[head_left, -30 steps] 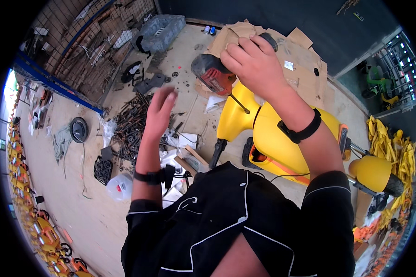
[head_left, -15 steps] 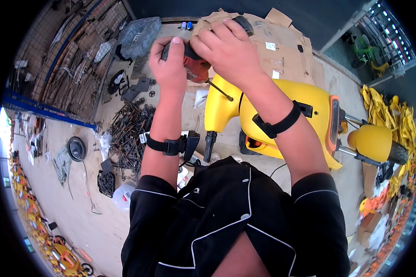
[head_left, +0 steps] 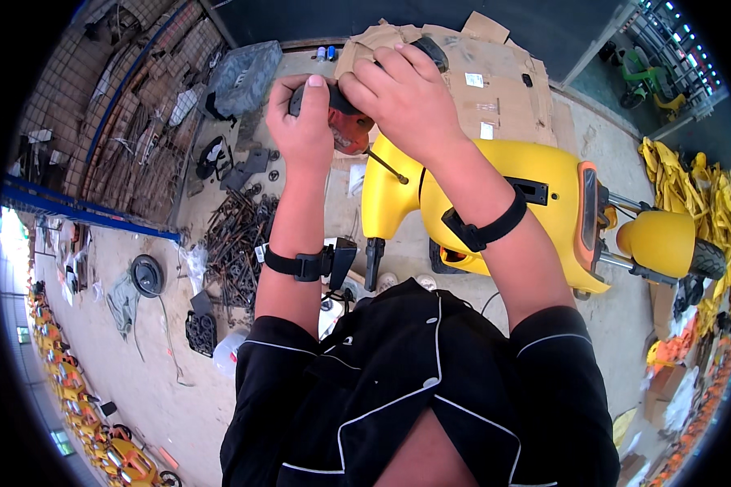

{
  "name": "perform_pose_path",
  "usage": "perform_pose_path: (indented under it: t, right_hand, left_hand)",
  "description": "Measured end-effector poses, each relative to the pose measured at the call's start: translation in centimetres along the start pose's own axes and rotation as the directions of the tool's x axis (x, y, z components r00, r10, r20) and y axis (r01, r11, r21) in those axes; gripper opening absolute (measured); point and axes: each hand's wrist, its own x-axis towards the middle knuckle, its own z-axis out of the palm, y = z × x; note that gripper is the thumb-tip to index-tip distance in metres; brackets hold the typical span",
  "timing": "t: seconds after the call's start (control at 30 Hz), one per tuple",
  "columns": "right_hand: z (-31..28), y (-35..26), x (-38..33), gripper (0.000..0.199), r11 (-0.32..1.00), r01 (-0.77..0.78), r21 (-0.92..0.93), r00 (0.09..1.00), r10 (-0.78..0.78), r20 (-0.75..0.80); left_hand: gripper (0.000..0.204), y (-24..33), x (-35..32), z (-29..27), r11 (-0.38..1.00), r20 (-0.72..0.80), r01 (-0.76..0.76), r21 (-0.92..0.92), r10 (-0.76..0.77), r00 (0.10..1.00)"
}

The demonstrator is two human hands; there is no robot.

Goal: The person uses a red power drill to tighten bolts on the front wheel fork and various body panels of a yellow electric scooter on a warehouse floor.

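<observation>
Both hands are gripping a red-and-black power drill (head_left: 345,122) above the yellow ride-on body (head_left: 495,195): left hand (head_left: 304,122) wrapping its left end, right hand (head_left: 406,97) closing over the top. The bit is pointing down-right at the shell. Scrap metal parts (head_left: 235,235) are lying left; flattened cardboard (head_left: 495,73) beyond, on concrete floor (head_left: 122,357).

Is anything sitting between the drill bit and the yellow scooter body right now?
Nothing visible does. Both hands, left hand and right hand, hold the red and black power drill raised, its bit angled down toward the yellow scooter body. Only open space shows between the tip and the shell.
</observation>
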Motion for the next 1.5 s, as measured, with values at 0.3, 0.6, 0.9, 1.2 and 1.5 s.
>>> perform_pose_path:
  t: [0.3, 0.6, 0.9, 1.2, 1.5]
  right_hand:
    - [-0.4, 1.3, -1.0, 0.026, 0.997, -0.072, -0.003, 0.997, 0.072, -0.018]
    - [-0.2, 1.4, -1.4, 0.026, 0.996, -0.086, -0.014, 0.996, 0.085, -0.037]
    - [-0.6, 1.1, -1.1, 0.018, 0.997, -0.066, -0.051, 0.997, 0.064, -0.053]
    - [-0.9, 0.7, -1.0, 0.029, 0.997, -0.068, -0.042, 0.998, 0.068, 0.000]
    - [-2.2, 0.3, -1.8, 0.020, 0.996, -0.085, -0.038, 0.996, 0.084, -0.023]
  left_hand:
    - [0.016, 0.2, 0.2, 1.9, 1.000, 0.069, 0.007, 0.009, -0.007, 0.998]
    - [0.018, 0.1, 0.4, 2.2, 1.000, 0.097, 0.001, 0.005, -0.002, 0.995]
    - [0.020, -0.1, 0.2, 1.7, 0.998, 0.136, -0.045, 0.032, 0.040, 0.990]
    - [0.025, -0.2, -0.3, 1.5, 0.999, 0.095, -0.040, 0.003, 0.039, 0.995]
    - [0.044, -0.8, -3.6, 2.0, 0.985, 0.055, 0.126, -0.115, -0.120, 0.991]
